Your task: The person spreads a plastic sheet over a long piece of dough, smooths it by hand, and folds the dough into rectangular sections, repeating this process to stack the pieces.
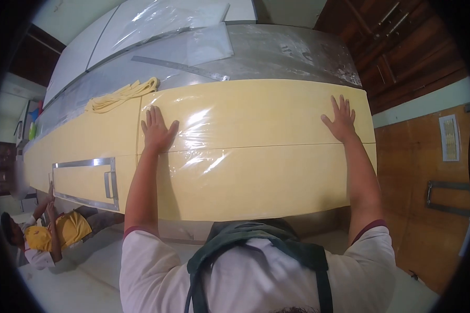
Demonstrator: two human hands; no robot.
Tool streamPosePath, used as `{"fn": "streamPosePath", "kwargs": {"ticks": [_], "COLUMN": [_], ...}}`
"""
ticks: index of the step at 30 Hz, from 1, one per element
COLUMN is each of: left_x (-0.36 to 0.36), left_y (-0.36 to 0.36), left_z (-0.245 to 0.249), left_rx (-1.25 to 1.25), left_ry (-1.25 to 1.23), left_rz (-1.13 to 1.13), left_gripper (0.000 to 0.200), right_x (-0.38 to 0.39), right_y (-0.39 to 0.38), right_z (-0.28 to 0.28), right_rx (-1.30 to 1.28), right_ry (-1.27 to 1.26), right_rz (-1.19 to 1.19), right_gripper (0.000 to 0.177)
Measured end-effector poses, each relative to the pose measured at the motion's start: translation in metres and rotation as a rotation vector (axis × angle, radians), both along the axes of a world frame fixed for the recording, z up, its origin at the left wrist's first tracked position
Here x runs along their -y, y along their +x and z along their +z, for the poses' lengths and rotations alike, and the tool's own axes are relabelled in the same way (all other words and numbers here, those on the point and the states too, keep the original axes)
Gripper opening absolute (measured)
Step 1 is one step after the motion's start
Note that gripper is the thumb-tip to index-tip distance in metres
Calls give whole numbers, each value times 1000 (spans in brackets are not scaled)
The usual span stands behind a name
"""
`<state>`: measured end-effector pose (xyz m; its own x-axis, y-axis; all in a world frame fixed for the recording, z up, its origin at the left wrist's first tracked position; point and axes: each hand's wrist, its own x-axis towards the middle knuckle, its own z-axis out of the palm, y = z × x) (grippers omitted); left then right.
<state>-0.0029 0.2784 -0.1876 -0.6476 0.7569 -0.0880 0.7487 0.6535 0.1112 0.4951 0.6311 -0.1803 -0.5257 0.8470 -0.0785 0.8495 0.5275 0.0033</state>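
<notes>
Across the long table lies a wide, smooth yellow sheet [277, 182] that looks like rolled dough, with a straight cut line running along it. Clear plastic film [193, 138] covers part of this sheet, glossy and wrinkled near my left hand. My left hand [159, 130] rests flat on the film with its fingers spread and thumb out. Far to the right, my right hand [341, 120] is also spread flat on the sheet near its right end. Neither hand grips anything. A loose bundle of yellow strips [122, 96] sits on the sheet to the left of my left hand.
A metal ruler [180, 68] and folded plastic [209, 44] lie behind the sheet on the grey tabletop [277, 49]. A rectangular metal frame [83, 163] with a handle rests farther left. Another person [62, 232] in a yellow apron stands beside it. Wooden cabinets [402, 47] flank the right.
</notes>
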Motion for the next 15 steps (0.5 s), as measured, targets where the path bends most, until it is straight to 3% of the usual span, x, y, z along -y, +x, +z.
{"fn": "streamPosePath", "kwargs": {"ticks": [15], "left_x": [-4], "left_y": [1], "left_z": [-1], "left_rx": [-36], "left_ry": [-78], "left_rz": [32], "left_gripper": [98], "right_x": [1], "right_y": [5], "right_z": [9], "right_rx": [12], "right_ry": [-26], "right_rz": [-11], "right_gripper": [93]}}
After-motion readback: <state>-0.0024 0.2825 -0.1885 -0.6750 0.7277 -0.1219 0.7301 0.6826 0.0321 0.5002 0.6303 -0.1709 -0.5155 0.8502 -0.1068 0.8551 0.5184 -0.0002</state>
